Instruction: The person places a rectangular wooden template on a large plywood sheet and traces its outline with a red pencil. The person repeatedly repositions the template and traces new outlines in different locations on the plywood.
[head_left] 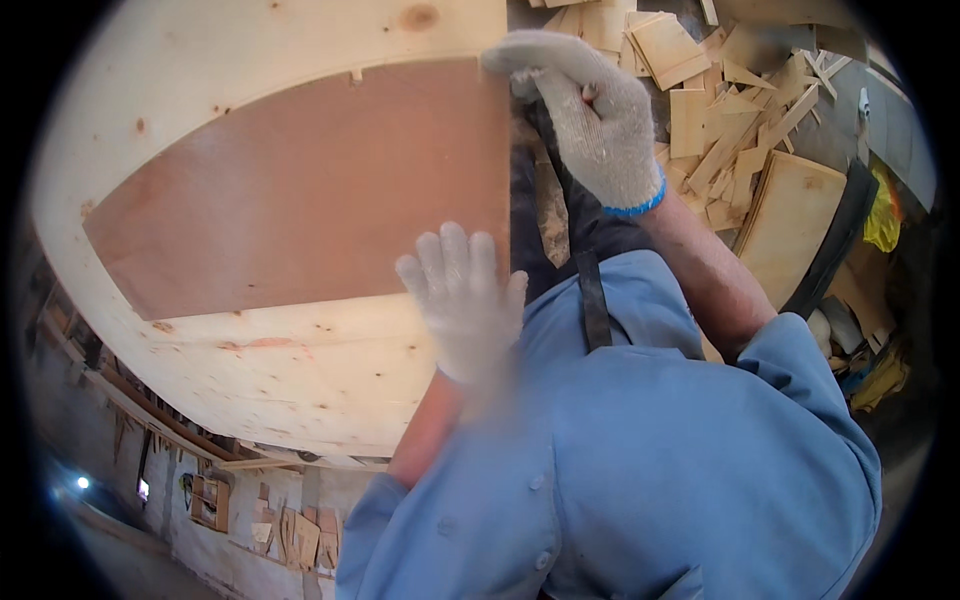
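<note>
A reddish-brown flat wooden sheet (300, 190) with one curved side lies on a large pale, knotty plywood panel (290, 370). One straight side of it runs along the panel's right edge. My left hand (462, 295), in a whitish knit glove, lies flat near its lower right corner, fingers spread. At the upper right corner my right hand (597, 120), gloved alike with a blue cuff, bends its fingers over the edge and seems to pinch the sheet there. The fingertips' undersides are hidden.
Wood offcuts (720, 120) lie heaped on the floor at the far right. Beside them lean several pale boards (790, 215), close to a dark curved strip (835, 240). More wood pieces (300, 535) stand against a wall at the lower left. A yellow bag (883, 210) is at the right.
</note>
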